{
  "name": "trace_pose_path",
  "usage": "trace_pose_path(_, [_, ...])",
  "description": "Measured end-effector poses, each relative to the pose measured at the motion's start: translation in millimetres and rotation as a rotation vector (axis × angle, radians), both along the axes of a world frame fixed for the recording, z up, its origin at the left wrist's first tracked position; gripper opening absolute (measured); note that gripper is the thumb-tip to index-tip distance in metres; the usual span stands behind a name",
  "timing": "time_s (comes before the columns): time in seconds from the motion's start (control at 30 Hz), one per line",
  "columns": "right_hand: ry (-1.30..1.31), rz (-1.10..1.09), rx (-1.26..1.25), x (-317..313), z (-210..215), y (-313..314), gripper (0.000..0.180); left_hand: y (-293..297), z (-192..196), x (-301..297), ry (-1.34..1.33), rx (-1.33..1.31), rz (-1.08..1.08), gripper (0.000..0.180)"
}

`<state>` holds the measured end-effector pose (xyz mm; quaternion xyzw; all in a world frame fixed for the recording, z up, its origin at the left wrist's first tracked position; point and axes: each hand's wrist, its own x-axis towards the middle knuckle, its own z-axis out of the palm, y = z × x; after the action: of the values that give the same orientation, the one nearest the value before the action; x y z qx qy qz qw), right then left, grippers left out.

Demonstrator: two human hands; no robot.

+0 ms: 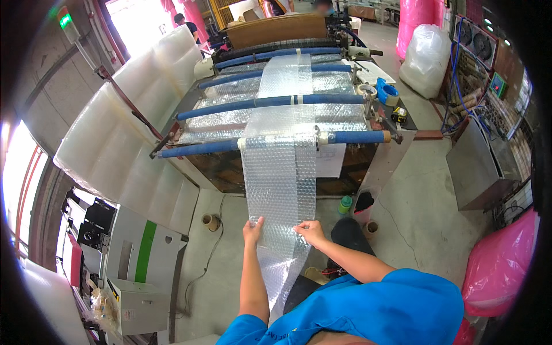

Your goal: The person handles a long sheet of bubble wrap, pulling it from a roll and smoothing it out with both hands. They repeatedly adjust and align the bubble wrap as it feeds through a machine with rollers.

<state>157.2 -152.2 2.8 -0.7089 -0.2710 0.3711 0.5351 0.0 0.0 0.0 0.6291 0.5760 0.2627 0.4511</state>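
Note:
A long strip of clear bubble wrap [275,184] comes over the blue front roller [201,149] of a machine and hangs down toward me. My left hand [253,231] grips the strip's left edge, thumb on the upper side. On the opposite edge, at about the same height, my right hand [311,233] pinches the film between thumb and fingers. Below my hands the strip runs on toward my lap, partly twisted and shiny. Its lower end is hidden by my body.
Rolls of tape [388,93] and a tape measure [399,115] lie on the machine's right side. A green bottle [345,204] stands on the floor below. Large bubble wrap rolls [115,146] line the left; a grey metal box [480,164] and pink wrapped bundle [501,267] are at right.

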Motion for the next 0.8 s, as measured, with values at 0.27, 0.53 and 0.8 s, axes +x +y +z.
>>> trace_pose_path(0.27, [-0.168, -0.041, 0.064, 0, 4, -6, 0.021, -4, -9, 1, 0.037, 0.001, -0.001, 0.05])
trace_pose_path(0.53, [-0.18, -0.034, 0.052, -1, 2, -6, 0.022, -3, 2, -2, 0.043, -0.071, -0.041, 0.051])
trace_pose_path(0.8, [-0.252, -0.039, 0.133, -9, -5, -11, 0.023, -6, -19, -9, 0.039, -0.048, -0.042, 0.051])
